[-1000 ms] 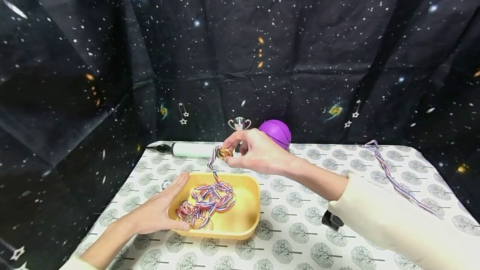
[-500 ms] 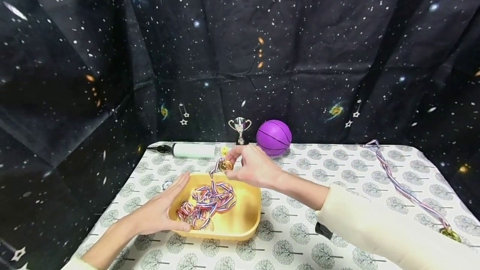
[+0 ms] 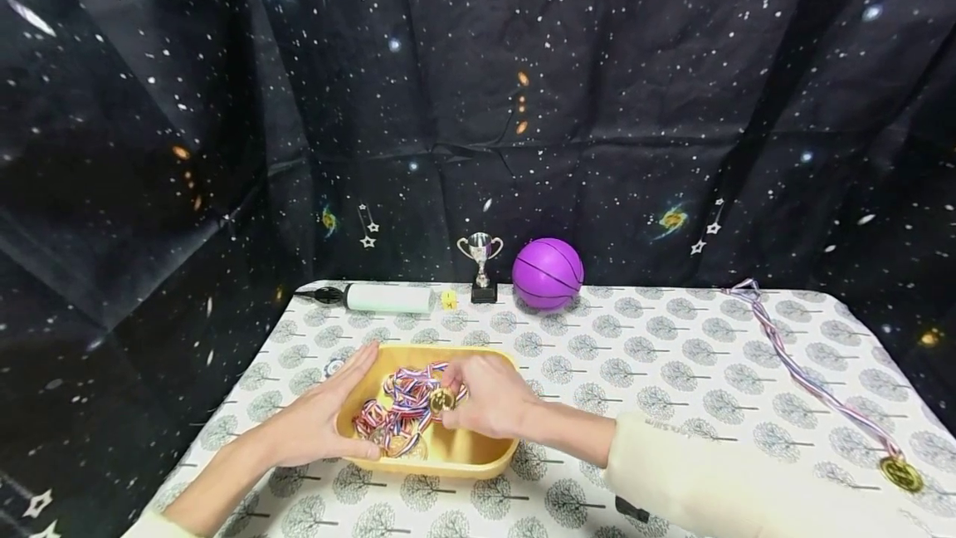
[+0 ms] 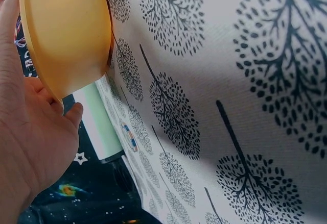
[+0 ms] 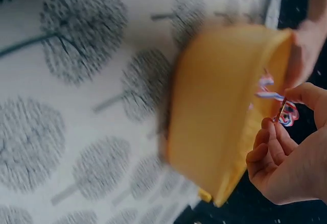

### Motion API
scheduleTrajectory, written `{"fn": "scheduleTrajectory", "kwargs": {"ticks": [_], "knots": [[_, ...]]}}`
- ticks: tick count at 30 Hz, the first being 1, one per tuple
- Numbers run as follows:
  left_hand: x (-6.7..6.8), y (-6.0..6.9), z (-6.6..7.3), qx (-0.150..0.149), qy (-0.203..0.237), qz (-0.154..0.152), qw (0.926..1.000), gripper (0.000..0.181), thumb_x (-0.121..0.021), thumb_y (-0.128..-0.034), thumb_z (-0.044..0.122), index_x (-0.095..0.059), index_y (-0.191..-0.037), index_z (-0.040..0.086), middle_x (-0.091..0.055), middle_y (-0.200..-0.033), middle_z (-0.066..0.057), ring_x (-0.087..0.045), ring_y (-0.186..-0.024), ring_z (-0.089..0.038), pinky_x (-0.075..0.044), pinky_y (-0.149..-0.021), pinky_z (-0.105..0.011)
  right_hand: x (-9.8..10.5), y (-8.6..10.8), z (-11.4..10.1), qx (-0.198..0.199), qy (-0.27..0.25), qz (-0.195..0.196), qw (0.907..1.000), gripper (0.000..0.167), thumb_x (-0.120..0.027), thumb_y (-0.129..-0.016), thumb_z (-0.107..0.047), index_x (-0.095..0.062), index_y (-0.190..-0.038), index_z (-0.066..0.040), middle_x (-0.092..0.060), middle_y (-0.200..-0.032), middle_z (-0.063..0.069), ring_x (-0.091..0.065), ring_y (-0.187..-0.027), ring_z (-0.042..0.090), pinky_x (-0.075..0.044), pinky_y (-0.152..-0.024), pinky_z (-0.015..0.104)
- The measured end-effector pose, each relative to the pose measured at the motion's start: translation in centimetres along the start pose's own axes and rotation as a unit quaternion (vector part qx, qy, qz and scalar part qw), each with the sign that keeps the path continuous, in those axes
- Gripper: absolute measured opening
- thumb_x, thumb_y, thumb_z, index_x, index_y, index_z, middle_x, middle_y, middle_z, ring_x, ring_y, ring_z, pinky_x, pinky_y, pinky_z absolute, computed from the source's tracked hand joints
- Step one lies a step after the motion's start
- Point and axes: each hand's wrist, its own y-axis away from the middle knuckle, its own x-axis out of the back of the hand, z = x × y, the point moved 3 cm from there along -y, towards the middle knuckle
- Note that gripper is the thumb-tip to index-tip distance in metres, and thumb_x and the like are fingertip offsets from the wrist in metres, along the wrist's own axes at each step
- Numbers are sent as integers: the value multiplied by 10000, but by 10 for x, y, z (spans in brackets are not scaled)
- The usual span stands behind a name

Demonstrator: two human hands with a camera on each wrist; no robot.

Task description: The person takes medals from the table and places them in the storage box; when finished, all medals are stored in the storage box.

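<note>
A yellow plastic tub [image 3: 456, 467] stands on the tree-print tablecloth in the head view. My left hand [image 3: 317, 418] grips its left end, thumb over the near rim and fingers along the far corner. Inside lies a tangle of red, white and blue striped ribbons [image 3: 407, 395] with several medals partly buried. Over the tub's opening, my right hand [image 3: 493, 397] pinches a gold medal [image 3: 442, 401] between thumb and fingertips. The right wrist view shows this medal [image 5: 280, 110] edge-on, with striped ribbon close behind it.
Along the back stand a silver trophy cup [image 3: 481, 260], a purple basketball [image 3: 548, 274], a small yellow cube [image 3: 449, 300] and a white hand pump [image 3: 388, 298] lying down. At the right, another gold medal [image 3: 900, 474] lies with its ribbon stretched out. A dark curtain hangs behind.
My right hand has brought the gold medal down from above the far rim into the tub's opening, its ribbon sinking with it. The left hand keeps its place on the tub.
</note>
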Motion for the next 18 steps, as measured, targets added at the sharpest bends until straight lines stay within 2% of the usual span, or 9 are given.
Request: {"fn": "scheduleTrajectory", "kwargs": {"ticks": [3,8,13,18], "knots": [[-1,1,-1,-3,-2,-11,10000,1354,-861,-756,691,-140,-1703,45,-54,-1772,-119,-155,-1600,-422,-236,-1208,-697,-15,4,2,90,225,-82,9997,408,-924,-771,-206,-753,-1123,-91,-736,-1000,-37,-656,-909,81,-559,-849,239],[-1,0,-1,-64,-8,9,10000,1344,-872,-760,666,-146,-1701,39,-58,-1772,-126,-165,-1595,-444,-241,-1202,-706,-33,7,5,200,540,-268,9980,389,-945,-771,-226,-760,-1096,-118,-711,-933,-87,-607,-829,20,-543,-785,194],[-1,0,-1,-87,-5,20,10000,1337,-879,-762,650,-155,-1697,26,-65,-1770,-136,-170,-1592,-450,-243,-1201,-708,-39,7,5,335,625,-306,9970,365,-957,-762,-201,-760,-1061,-133,-670,-867,-131,-576,-785,-9,-526,-745,170],[-2,0,-1,-122,-24,28,9999,1337,-872,-767,658,-150,-1696,23,-70,-1768,-150,-168,-1592,-449,-245,-1194,-716,-43,6,5,251,608,-406,9970,347,-957,-780,-200,-770,-1062,-121,-685,-855,-115,-562,-734,-16,-510,-691,151]]}}
